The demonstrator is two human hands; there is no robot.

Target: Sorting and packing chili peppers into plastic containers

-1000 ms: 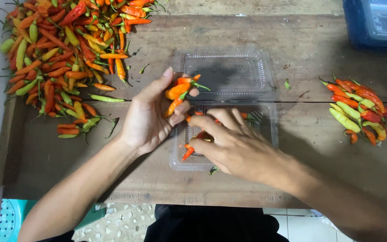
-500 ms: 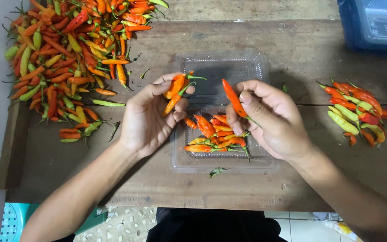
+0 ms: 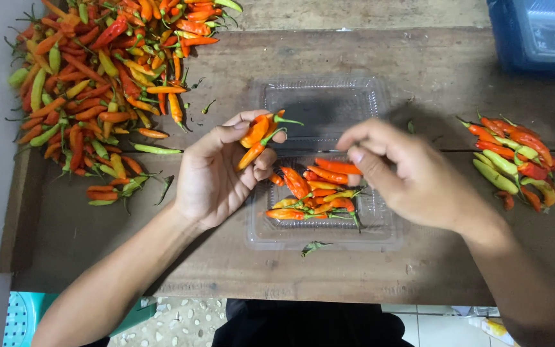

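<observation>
Orange chillies with green stems (image 3: 258,136) sit pinched in the left hand (image 3: 216,177) at mid-frame, fingers curled around them, just above the clear plastic hinged tray (image 3: 380,234). More red and orange chillies (image 3: 316,189) lie in its lower half. The right hand (image 3: 412,180) hovers over the tray, fingertips (image 3: 356,156) drawn narrow; whether they grip anything cannot be told. A large chilli heap (image 3: 97,83) fills the upper left, a small chilli pile (image 3: 512,164) the right of the worn wooden table (image 3: 226,270).

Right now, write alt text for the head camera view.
A left hand holds several orange chillies over an open clear plastic clamshell tray partly filled with chillies; the right hand hovers beside it. Chilli piles lie left and right on the wooden table.
</observation>
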